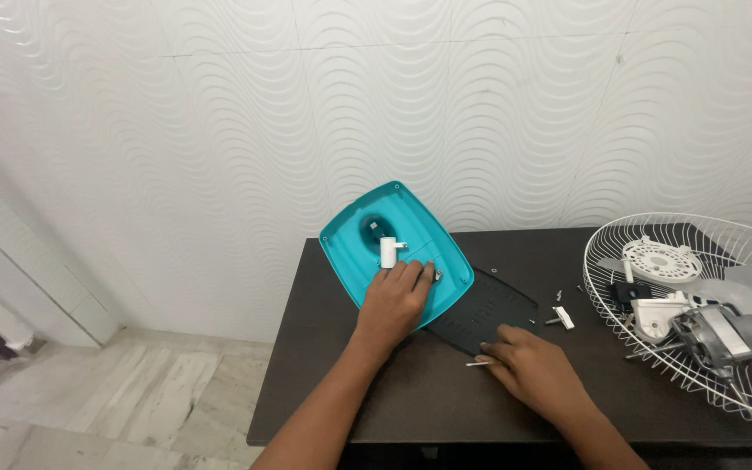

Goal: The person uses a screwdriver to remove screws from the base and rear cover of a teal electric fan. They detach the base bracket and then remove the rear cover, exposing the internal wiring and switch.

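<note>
The fan grille is running off the right edge, so its far right part is cut off, and the motor lying in it is partly lost among wires and white parts. The underside of the teal base is facing the camera, tilted up on the dark table; its near right corner is hiding under the left hand. That hand is reaching forward from the near left, palm down, fingers curling over the base's edge just below a small white post and gripping it. What its fingertips are pinching is too small to make out. A black plate is lying flat just right of the base, its left part tucked beneath it. The right hand is resting on the table at the plate's near edge, fingers loosely bent, pinching a thin screw at its tip. Loose small parts are lying between plate and grille.
</note>
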